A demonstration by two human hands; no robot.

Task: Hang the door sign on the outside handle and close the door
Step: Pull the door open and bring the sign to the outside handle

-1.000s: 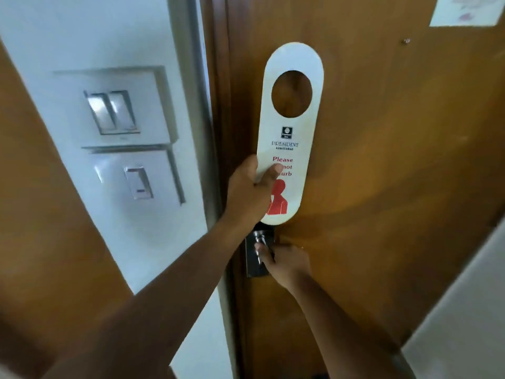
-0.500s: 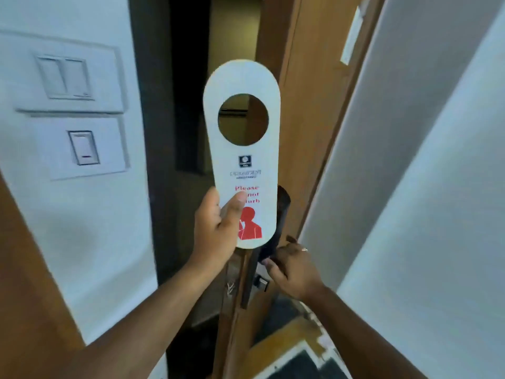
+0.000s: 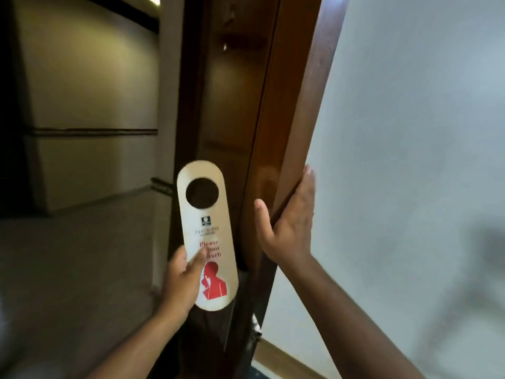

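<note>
Holding the door (image 3: 297,110) open by its edge, we have our right hand (image 3: 289,228) flat on it, fingers (image 3: 307,187) straight and together on the inner face, thumb spread onto the narrow edge. Our left hand (image 3: 181,280) pinches the door sign (image 3: 207,236) near its lower end, thumb pressed on the printed front and fingers curled behind; the sign stands upright in the air just beside the door's edge, its round hole uppermost and hung on nothing.

By our reckoning the hanging step is in hand and not yet done. The outside handle is not clearly visible; only a bit of metal hardware (image 3: 255,328) shows low on the door's edge. Next we judge the sign must go round to the outer face and its hole be slipped over the handle, with the door kept steady meanwhile; closing comes after.

We count one sign, one door, two hands. The corridor (image 3: 82,242) lies beyond the opening.
</note>
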